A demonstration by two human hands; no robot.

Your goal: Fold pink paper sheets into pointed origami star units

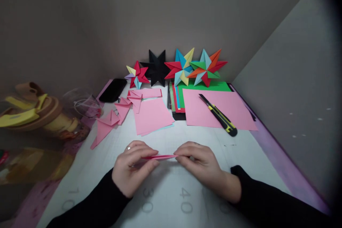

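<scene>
Between my hands is a folded piece of pink paper (pixel 163 157), seen nearly edge-on above the white mat. My left hand (pixel 135 165) pinches its left end between thumb and fingers; a ring shows on one finger. The right end is pinched by my right hand (pixel 199 160), thumb below and fingers above. Beyond my left hand lie several folded pink paper pieces (pixel 107 124), some with small metal clips. A stack of pink paper sheets (pixel 152 114) lies just past the held piece.
A utility knife (pixel 219 115) rests on a large pink sheet (pixel 192 117) at right, over coloured sheets (pixel 208 86). Paper stars, one black (pixel 157 67), lean against the wall. A black phone (pixel 113 90), a clear glass (pixel 82 101) and a brown pot-like object (pixel 57 114) stand left.
</scene>
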